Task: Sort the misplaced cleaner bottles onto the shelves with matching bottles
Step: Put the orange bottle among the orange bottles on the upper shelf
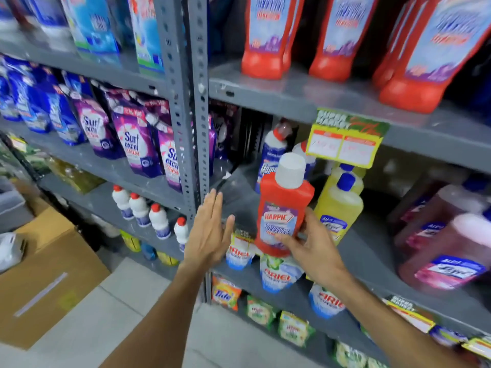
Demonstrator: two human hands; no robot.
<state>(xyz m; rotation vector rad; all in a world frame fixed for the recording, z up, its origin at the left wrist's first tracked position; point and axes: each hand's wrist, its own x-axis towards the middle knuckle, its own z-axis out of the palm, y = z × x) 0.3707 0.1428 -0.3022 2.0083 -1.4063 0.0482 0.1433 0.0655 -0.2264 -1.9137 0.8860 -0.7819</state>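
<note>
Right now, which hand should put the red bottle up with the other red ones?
Right hand: it already grips the red Harpic bottle, below the red bottles. Left hand is empty.

Right hand (313,251) holds red Harpic bottle (283,208) upright before middle shelf (372,251); left hand (210,229) flat, empty, just beside it.

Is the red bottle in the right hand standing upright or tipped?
Nearly upright: the red bottle has its white cap on top, held by the right hand.
</note>
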